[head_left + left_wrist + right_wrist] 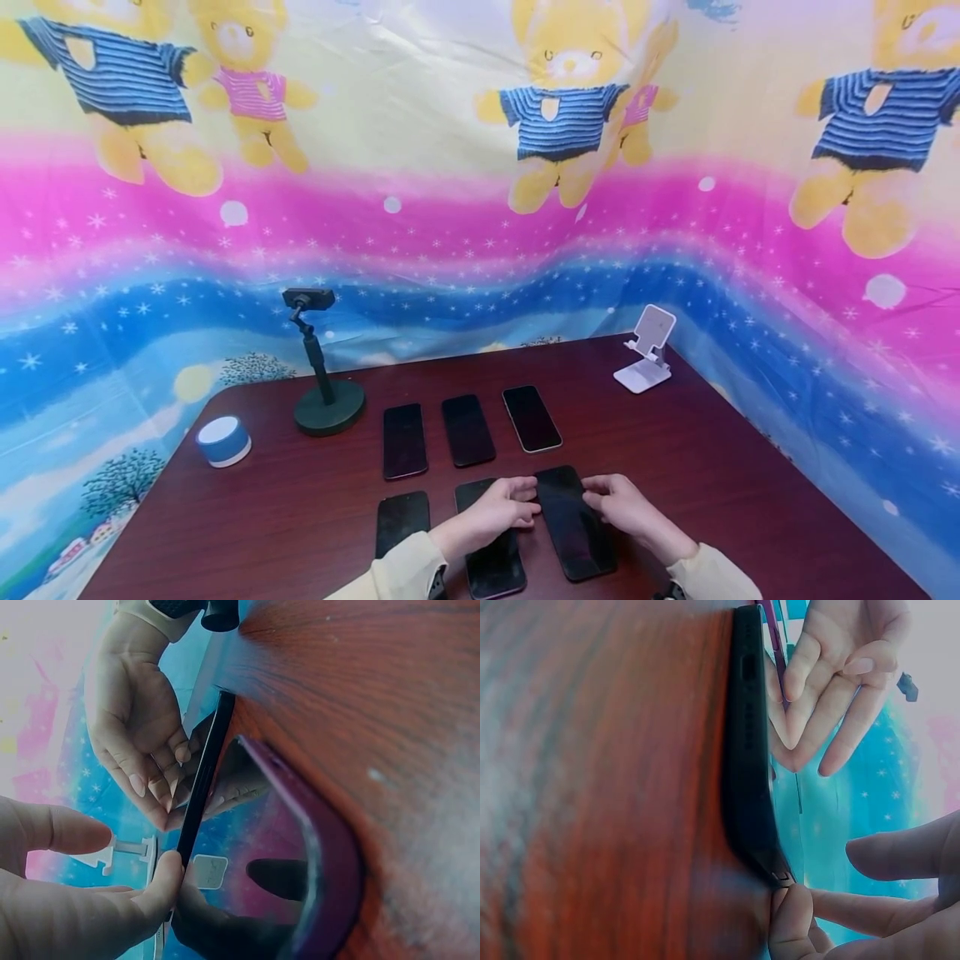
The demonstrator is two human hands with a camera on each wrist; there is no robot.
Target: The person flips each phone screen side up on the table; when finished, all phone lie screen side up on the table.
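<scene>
A black smartphone (pixel 576 525) lies flat on the table between my two hands, its screen up and dark. My left hand (pixel 498 512) touches its left edge with the fingertips, the thumb held apart. Along the opposite edge, near the far corner, the fingertips of my right hand (pixel 630 508) touch it, thumb also apart. Edge-on in the right wrist view, the same smartphone (pixel 748 750) shows its port end. Under my left hand and forearm lies a second smartphone (pixel 497 568), partly covered; its rim looks purple in the left wrist view. My left sleeve partly hides a third smartphone (pixel 402 518).
Behind stands a row of smartphones: a left one (pixel 405 442), a middle one (pixel 468 430) and a silver-rimmed one (pixel 532 418). A dark green stand (pixel 327 408) and a blue-and-white round object (pixel 223 441) are at left. A white folding stand (pixel 645 374) sits back right.
</scene>
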